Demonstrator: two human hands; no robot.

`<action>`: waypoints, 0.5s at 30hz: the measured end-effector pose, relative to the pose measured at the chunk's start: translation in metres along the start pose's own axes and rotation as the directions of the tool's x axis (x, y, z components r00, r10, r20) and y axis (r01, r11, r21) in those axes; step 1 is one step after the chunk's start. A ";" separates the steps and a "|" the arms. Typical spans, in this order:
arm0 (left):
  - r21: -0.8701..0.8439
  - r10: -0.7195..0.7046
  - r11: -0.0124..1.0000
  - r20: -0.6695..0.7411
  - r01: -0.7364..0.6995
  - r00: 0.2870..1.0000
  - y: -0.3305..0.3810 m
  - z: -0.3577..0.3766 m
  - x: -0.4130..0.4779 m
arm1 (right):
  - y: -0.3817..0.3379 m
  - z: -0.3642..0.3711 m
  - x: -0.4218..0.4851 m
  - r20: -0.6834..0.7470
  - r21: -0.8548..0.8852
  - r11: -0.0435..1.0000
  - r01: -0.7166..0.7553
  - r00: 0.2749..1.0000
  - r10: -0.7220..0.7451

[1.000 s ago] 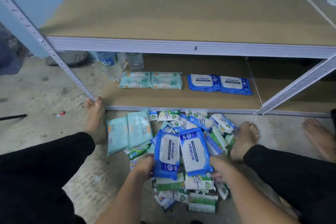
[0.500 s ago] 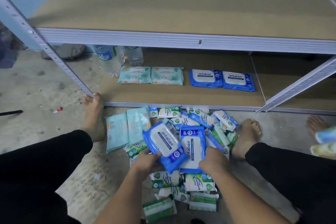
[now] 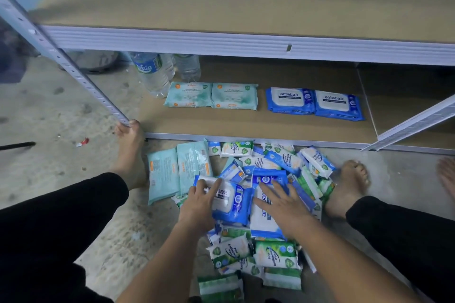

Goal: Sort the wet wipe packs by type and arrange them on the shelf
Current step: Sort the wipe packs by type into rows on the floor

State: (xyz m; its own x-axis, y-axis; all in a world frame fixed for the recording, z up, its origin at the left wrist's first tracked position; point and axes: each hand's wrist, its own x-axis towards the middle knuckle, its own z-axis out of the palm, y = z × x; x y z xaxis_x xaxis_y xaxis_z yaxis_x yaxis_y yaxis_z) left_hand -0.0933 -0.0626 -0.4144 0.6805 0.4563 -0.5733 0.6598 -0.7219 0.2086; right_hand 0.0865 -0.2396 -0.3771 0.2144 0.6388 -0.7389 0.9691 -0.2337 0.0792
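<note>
Sorting already begun on the lower shelf (image 3: 197, 125): two teal packs (image 3: 211, 94) side by side at its left, two blue antabax packs (image 3: 314, 103) side by side further right, a gap between the pairs, each type kept to its own run. Remaining wipes in a heap (image 3: 278, 162) on the floor (image 3: 73, 118), just before the shelf lip and between bare feet (image 3: 128, 155), all within easy reach. Atop the heap, left hand (image 3: 199, 206) laid on a blue antabax pack (image 3: 234, 206), fingers fairly straight and spread over its label, thumb hidden; right hand (image 3: 283, 206) flat on a second blue pack (image 3: 261, 221) just beside, fingers splayed apart. Neither pack clamped. Probably like gathered with like, both bound for the blue run. Slippery film, so a firmer hold needed before any lift.
</note>
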 end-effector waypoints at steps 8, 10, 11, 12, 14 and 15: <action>0.058 -0.042 0.997 0.001 0.042 0.999 -0.001 0.006 0.010 | 0.009 -0.009 0.023 -0.003 -0.257 0.964 0.066 0.998 -0.069; 0.046 -0.042 0.998 -0.008 0.043 0.999 0.000 0.006 0.011 | 0.013 -0.009 0.025 -0.040 -0.252 0.965 0.066 0.996 -0.079; 0.043 -0.044 0.998 -0.009 0.045 0.999 0.000 0.006 0.012 | 0.015 -0.010 0.024 -0.057 -0.239 0.969 0.058 0.996 -0.074; 0.045 -0.048 0.998 -0.004 0.048 0.999 0.001 0.006 0.012 | 0.017 -0.010 0.024 -0.078 -0.221 0.974 0.046 0.995 -0.064; 0.046 -0.059 0.997 0.011 0.059 0.998 0.002 0.006 0.011 | 0.022 -0.010 0.022 -0.123 -0.147 0.989 0.009 0.992 -0.028; 0.051 -0.063 0.997 0.011 0.062 0.998 0.003 0.007 0.011 | 0.024 -0.008 0.020 -0.141 -0.091 0.996 -0.012 0.990 -0.001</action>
State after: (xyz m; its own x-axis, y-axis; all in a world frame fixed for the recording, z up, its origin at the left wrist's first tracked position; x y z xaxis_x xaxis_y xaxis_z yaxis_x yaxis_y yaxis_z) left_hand -0.0860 -0.0638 -0.4254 0.6341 0.4953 -0.5938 0.6840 -0.7174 0.1321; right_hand 0.1150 -0.2266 -0.3843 0.2283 0.7360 -0.6374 0.9736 -0.1736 0.1482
